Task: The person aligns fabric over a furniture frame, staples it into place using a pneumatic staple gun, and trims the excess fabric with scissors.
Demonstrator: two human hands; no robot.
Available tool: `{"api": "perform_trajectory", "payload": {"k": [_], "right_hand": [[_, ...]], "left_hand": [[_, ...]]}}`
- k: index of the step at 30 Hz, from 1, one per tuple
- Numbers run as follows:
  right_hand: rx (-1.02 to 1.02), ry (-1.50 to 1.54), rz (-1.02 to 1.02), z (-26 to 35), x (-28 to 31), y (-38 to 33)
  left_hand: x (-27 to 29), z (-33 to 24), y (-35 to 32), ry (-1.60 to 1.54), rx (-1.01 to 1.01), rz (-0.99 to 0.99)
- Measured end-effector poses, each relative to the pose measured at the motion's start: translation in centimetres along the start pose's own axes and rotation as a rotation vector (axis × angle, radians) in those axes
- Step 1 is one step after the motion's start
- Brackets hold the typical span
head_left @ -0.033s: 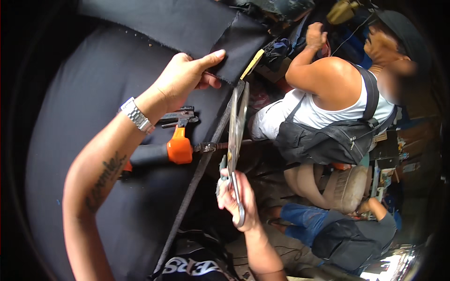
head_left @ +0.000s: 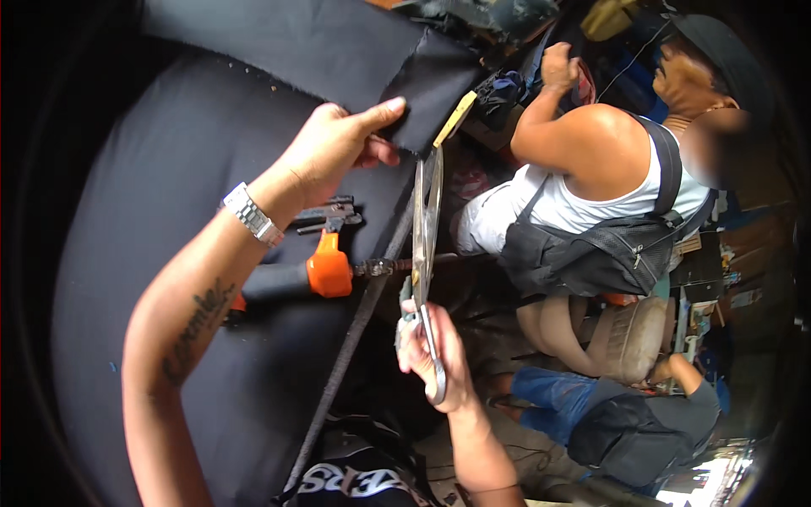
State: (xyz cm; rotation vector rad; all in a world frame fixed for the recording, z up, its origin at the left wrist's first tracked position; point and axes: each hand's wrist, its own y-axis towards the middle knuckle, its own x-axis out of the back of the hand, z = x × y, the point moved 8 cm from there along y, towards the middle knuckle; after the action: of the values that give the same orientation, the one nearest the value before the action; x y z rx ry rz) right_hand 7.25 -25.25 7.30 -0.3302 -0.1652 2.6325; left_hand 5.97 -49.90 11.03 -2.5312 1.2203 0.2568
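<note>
My left hand [head_left: 334, 152] pinches the edge of a black fabric piece [head_left: 435, 89] between thumb and fingers, thumb on top. In my right hand [head_left: 443, 355] are long metal shears [head_left: 420, 228], their loops gripped below and their blades pointing up to the fabric's lower corner. The blades look narrowly parted; whether cloth lies between them I cannot tell. Beneath my left wrist, an orange and dark grey tool [head_left: 329, 266] with a black jaw-like part lies on a large dark cloth-covered surface [head_left: 169, 169]. Beside the shears' tips is a yellow strip [head_left: 456, 118].
To the right, a person [head_left: 600, 177] in a white sleeveless top and cap carries a black bag [head_left: 583, 253]. Lower right, another person [head_left: 625, 431] in dark top and jeans bends near a pale round object [head_left: 634, 342]. The surface's grey edge [head_left: 342, 363] runs diagonally past my right hand.
The whole view has shifted slightly. My left hand still pinches the fabric, and my right hand still grips the shears near its corner.
</note>
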Motion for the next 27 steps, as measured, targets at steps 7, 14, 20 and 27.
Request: {"api": "perform_trajectory", "payload": {"k": [7,14,20,27], "right_hand": [[0.044,-0.176,-0.005,4.2,1.6,3.6],[0.008,-0.188,-0.042,6.4,2.5,4.3],[-0.012,-0.274,0.031,7.6,2.8,3.5],[-0.06,0.257,0.11,0.4,-3.6,-3.8]], "left_hand": [[-1.8,-0.9,-0.9,0.002,0.038,0.043],[-2.7,-2.3,-2.2,0.046,-0.031,0.024],[-3.3,-2.4,-4.0,0.151,-0.087,0.0],[-2.0,-0.3,-4.2,0.118,-0.064,-0.086]]}}
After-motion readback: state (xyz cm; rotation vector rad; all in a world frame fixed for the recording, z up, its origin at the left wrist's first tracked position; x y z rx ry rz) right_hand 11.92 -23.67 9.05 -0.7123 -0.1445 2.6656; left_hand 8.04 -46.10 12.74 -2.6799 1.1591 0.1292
